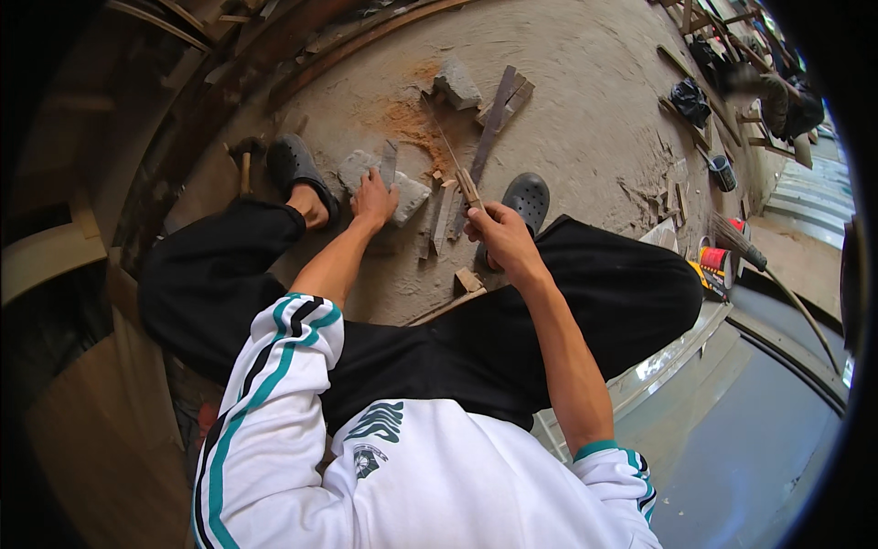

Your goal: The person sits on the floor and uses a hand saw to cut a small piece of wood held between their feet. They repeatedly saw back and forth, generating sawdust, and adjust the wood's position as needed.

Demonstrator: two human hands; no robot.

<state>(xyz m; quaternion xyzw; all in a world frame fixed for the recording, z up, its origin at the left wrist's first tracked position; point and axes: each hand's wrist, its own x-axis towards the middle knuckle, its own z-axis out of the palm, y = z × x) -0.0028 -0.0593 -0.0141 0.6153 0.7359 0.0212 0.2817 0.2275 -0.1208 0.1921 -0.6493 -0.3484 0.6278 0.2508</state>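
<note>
I sit low over a concrete floor with my knees spread. My left hand (374, 199) presses down on a small upright wood piece (389, 163) that stands on a grey stone block (408, 194). My right hand (494, 233) is closed on the wooden handle of a thin-bladed saw (450, 154), whose blade runs away from me toward the far stone. Orange sawdust (409, 119) lies beyond the block. Short wood strips (443, 216) lie between my hands.
A second stone (456, 85) and long wood offcuts (498, 108) lie farther out. A hammer (245, 157) rests by my left shoe (297, 166). Cans (718, 267), a broom (739, 242) and scrap wood sit at right. Curved wooden boards (238, 64) line the left side.
</note>
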